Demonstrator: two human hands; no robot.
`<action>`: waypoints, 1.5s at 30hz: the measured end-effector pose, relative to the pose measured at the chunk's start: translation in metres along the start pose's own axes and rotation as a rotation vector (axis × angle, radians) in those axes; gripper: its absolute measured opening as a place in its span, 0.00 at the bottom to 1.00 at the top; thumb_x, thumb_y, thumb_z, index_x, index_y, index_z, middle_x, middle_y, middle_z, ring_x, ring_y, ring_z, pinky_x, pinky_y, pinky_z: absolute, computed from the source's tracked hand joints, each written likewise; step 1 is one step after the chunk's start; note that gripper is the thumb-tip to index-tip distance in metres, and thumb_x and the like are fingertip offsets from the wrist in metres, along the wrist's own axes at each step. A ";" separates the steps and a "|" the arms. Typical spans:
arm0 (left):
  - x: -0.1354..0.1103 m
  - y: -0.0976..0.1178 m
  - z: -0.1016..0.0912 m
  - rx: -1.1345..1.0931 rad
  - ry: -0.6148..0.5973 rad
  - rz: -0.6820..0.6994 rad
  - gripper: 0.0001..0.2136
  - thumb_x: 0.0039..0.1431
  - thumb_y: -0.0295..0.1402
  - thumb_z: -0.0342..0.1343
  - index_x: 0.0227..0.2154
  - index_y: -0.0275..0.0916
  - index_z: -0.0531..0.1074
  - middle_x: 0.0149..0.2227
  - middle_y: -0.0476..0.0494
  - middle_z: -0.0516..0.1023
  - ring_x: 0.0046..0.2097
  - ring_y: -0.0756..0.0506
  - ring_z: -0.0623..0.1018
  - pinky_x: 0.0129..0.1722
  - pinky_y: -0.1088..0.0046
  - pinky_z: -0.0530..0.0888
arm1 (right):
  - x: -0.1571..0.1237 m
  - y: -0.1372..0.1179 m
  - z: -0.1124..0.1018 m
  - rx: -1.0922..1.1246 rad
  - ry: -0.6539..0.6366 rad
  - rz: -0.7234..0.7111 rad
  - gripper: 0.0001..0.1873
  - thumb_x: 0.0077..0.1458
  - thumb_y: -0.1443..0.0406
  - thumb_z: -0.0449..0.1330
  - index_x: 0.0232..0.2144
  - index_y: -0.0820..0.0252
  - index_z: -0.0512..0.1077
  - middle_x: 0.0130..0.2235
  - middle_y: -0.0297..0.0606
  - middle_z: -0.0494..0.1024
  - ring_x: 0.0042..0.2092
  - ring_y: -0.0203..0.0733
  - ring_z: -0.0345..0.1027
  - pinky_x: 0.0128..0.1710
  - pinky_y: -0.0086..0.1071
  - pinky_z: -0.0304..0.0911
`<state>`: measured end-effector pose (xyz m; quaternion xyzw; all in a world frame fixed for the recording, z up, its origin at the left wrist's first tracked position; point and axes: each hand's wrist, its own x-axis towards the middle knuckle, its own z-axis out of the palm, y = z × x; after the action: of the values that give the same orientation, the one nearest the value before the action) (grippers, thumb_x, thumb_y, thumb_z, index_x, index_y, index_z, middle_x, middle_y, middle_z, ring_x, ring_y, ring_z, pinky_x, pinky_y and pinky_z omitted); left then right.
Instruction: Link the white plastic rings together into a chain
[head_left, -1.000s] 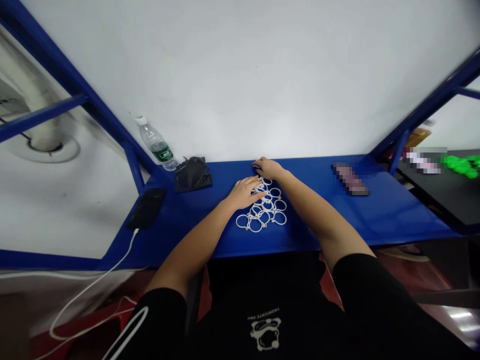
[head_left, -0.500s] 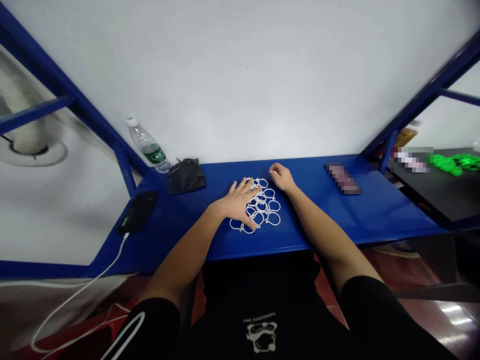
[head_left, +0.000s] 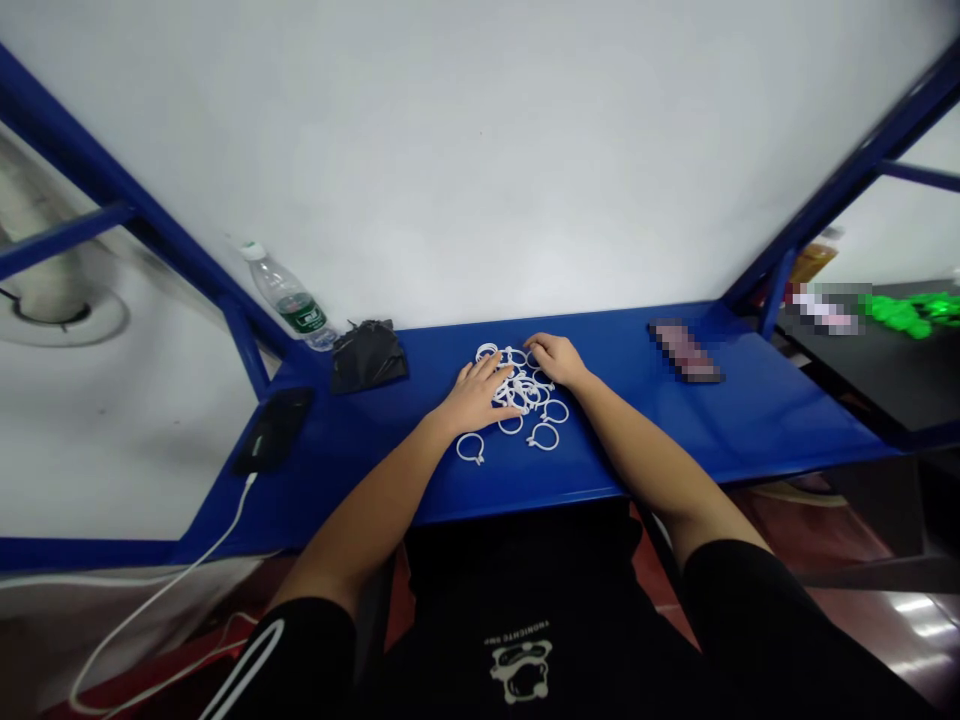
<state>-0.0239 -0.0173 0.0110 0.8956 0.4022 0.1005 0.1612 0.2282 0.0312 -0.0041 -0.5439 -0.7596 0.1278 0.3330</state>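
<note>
Several white plastic rings [head_left: 543,437], each with a small clasp-like tab, lie loosely heaped on the blue tabletop [head_left: 420,460]. Over the left side of the heap, my left hand [head_left: 474,397] is open and palm down, fingers apart and touching rings; it hides part of them. My right hand [head_left: 556,358] is at the heap's far right edge, fingers loosely bent and reaching over the nearest rings. Nothing shows gripped in it, though its palm side is hidden. One ring sits apart, nearer to me, below my left hand.
To the left stand a clear water bottle [head_left: 294,305] with a green label, a folded black plastic bag [head_left: 367,356] and a black device [head_left: 274,432] with a white cable [head_left: 238,520]. A blurred flat object [head_left: 684,350] lies right. Blue frame posts flank both sides; a white wall rises behind.
The rings have shifted from a spread layer into a tighter heap, with one left apart in front. My right hand has moved slightly left onto its edge; my left hand has moved slightly.
</note>
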 end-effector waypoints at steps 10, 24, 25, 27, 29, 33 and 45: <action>-0.009 -0.022 -0.016 -0.001 -0.158 0.100 0.64 0.38 0.65 0.71 0.76 0.54 0.47 0.79 0.41 0.36 0.78 0.25 0.35 0.75 0.38 0.42 | -0.002 -0.001 0.001 0.045 0.110 0.019 0.14 0.61 0.63 0.57 0.44 0.58 0.81 0.36 0.37 0.85 0.32 0.42 0.74 0.38 0.33 0.68; -0.009 -0.016 -0.012 0.031 -0.081 0.055 0.60 0.43 0.65 0.70 0.76 0.51 0.50 0.79 0.39 0.35 0.78 0.24 0.35 0.74 0.37 0.42 | -0.002 -0.002 -0.001 0.035 0.080 0.005 0.11 0.54 0.65 0.57 0.33 0.57 0.80 0.30 0.35 0.82 0.31 0.42 0.72 0.35 0.32 0.64; -0.011 -0.020 -0.015 0.031 -0.114 0.060 0.61 0.41 0.64 0.71 0.76 0.51 0.50 0.79 0.39 0.35 0.78 0.24 0.35 0.74 0.35 0.41 | -0.002 -0.002 -0.001 0.027 0.080 0.010 0.11 0.54 0.65 0.57 0.32 0.57 0.80 0.30 0.35 0.82 0.31 0.42 0.72 0.35 0.32 0.64; -0.015 -0.027 -0.018 0.031 -0.165 0.063 0.62 0.38 0.63 0.72 0.75 0.52 0.52 0.79 0.39 0.36 0.77 0.22 0.36 0.73 0.33 0.41 | -0.001 -0.004 -0.002 0.001 0.083 0.016 0.12 0.55 0.65 0.56 0.30 0.57 0.80 0.31 0.36 0.83 0.33 0.44 0.74 0.36 0.33 0.65; -0.018 -0.031 -0.019 0.031 -0.169 0.059 0.62 0.36 0.62 0.73 0.75 0.53 0.53 0.79 0.38 0.38 0.77 0.21 0.38 0.73 0.32 0.40 | -0.001 -0.006 -0.004 -0.035 0.095 0.011 0.13 0.56 0.65 0.55 0.29 0.57 0.80 0.32 0.38 0.83 0.35 0.45 0.75 0.37 0.34 0.65; -0.018 -0.030 -0.016 0.051 -0.133 0.034 0.62 0.35 0.64 0.73 0.75 0.53 0.54 0.79 0.36 0.38 0.77 0.21 0.39 0.72 0.32 0.41 | -0.003 -0.008 -0.006 -0.109 0.104 -0.013 0.14 0.57 0.66 0.53 0.28 0.56 0.79 0.33 0.38 0.83 0.36 0.46 0.76 0.38 0.34 0.65; -0.007 -0.007 -0.007 0.053 -0.019 -0.022 0.47 0.60 0.66 0.55 0.74 0.47 0.54 0.79 0.34 0.41 0.78 0.27 0.43 0.74 0.39 0.43 | -0.006 -0.022 -0.003 -0.050 0.088 -0.291 0.13 0.66 0.60 0.57 0.40 0.58 0.80 0.40 0.43 0.83 0.42 0.48 0.73 0.49 0.43 0.67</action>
<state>-0.0349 -0.0166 0.0148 0.8961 0.4129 0.0797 0.1422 0.2151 0.0168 0.0083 -0.4410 -0.8181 0.0353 0.3673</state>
